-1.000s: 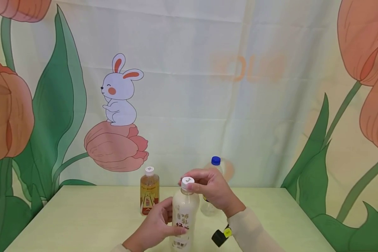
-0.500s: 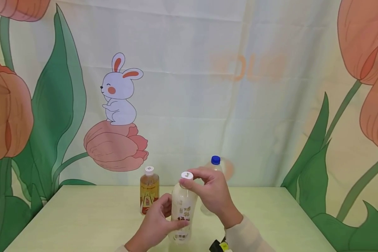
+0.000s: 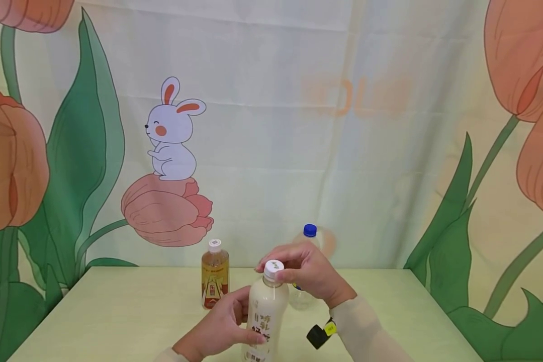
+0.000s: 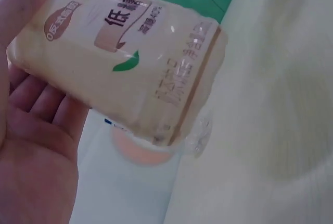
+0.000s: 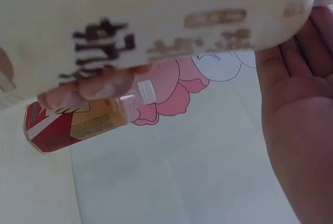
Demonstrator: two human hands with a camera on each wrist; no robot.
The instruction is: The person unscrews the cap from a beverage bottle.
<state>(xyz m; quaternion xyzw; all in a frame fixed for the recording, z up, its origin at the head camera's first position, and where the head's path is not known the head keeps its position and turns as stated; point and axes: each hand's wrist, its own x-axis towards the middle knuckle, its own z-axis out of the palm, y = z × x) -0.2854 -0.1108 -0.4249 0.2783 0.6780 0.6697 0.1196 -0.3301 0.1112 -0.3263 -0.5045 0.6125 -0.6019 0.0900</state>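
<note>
Two hands: both gripping one milk bottle [image 3: 266, 309]; left hand [image 3: 223, 324] lower, right hand [image 3: 307, 269] higher.
Left grip: fingers wrapping round the body from its left, thumb lying across the front.
Right grip: thumb and fingers pinching the white cap [image 3: 274, 268], thumb on the near side, fingers reaching behind.
Milk bottle: standing between the two palms, long axis running near upright, top appearing to lean slightly toward the right hand.
Key relation: white cap sitting above the left grip, along that long axis; right hand being nearer to the cap, left hand nearer to the body.
Base: extending below the left grip; head view is cutting it off, left wrist view is showing it near the table [image 3: 117, 311], can't tell if touching.
Amber bottle [image 3: 214, 281]: standing upright beyond the left grip, that hand covering its lower corner.
Clear bottle [image 3: 302, 300]: standing beyond the right grip, its blue cap [image 3: 309, 230] showing above, middle hiding behind that hand.
Black piece [image 3: 318, 336]: showing below the right grip, beside the sleeve [image 3: 366, 329]; can't tell what it is.
</note>
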